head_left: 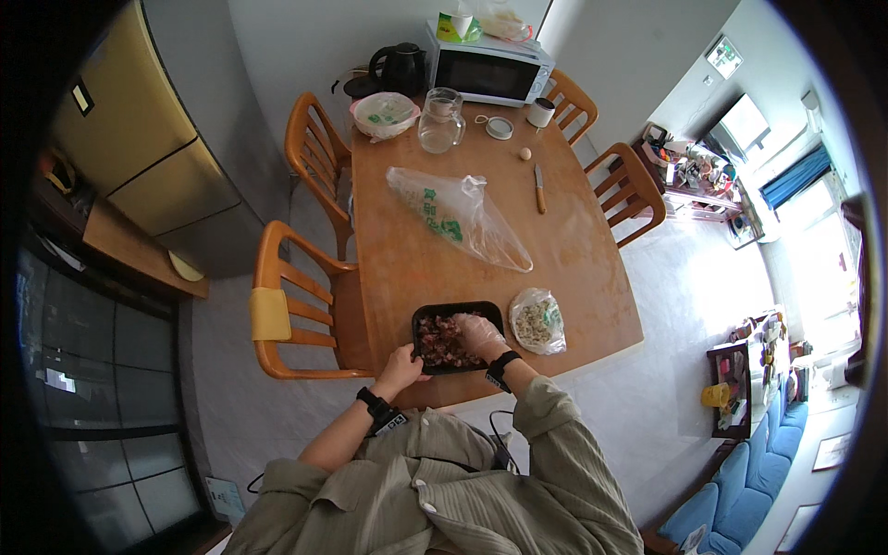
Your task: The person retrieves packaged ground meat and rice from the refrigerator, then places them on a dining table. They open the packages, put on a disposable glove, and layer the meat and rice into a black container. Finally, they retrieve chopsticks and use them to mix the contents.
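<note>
A black rectangular tray (457, 306) of chopped raw meat (442, 340) stands near the close edge of the wooden table. My left hand (401, 368) grips its near left corner. In a clear plastic glove, my right hand (479, 334) reaches into the meat at the tray's right side; its fingertips are partly hidden, so I cannot tell whether they close on any meat. Just right of the tray lies a clear plastic bag (537, 321) with pale, crumbly food inside. Farther back, a large transparent bag with green print (458, 215) lies flat.
On the wooden table (576, 277) are a knife (540, 189), an egg (525, 154), a round lid (499, 127), a glass pitcher (440, 125), a bowl (383, 116) and a white canister (540, 113). A black kettle (403, 69) and a microwave (487, 71) stand behind. Wooden chairs (305, 305) flank the table.
</note>
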`<state>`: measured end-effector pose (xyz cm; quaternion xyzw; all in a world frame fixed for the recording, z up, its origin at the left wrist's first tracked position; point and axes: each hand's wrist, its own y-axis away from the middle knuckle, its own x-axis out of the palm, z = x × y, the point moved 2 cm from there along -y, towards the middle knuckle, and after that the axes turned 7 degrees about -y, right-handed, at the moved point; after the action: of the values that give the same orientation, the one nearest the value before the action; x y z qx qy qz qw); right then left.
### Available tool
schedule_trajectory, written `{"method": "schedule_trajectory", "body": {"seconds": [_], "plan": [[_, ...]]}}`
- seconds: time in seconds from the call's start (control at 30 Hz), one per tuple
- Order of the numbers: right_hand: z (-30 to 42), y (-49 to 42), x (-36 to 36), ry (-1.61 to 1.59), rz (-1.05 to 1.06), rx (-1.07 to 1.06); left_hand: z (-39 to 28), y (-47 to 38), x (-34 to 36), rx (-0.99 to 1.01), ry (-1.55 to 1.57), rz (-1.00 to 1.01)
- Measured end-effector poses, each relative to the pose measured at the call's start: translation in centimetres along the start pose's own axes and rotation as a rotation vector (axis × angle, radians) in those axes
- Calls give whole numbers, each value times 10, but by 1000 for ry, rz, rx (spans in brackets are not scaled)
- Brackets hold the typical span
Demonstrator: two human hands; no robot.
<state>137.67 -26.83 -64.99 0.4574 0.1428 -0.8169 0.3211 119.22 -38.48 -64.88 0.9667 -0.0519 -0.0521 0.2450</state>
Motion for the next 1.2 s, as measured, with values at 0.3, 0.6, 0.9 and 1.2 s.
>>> {"method": "schedule_trajectory", "body": {"seconds": [0.3, 0.6, 0.9, 1.2], "plan": [[21, -6, -16, 94, 231, 183, 14, -7, 2, -31, 39, -24], [21, 25, -33, 193, 160, 21, 10, -1, 4, -34, -1, -38], [7, 15, 25, -314, 136, 284, 12, -6, 3, -41, -154, -15], [8, 6, 17, -141, 105, 155, 11, -4, 3, -17, 43, -24]]}}
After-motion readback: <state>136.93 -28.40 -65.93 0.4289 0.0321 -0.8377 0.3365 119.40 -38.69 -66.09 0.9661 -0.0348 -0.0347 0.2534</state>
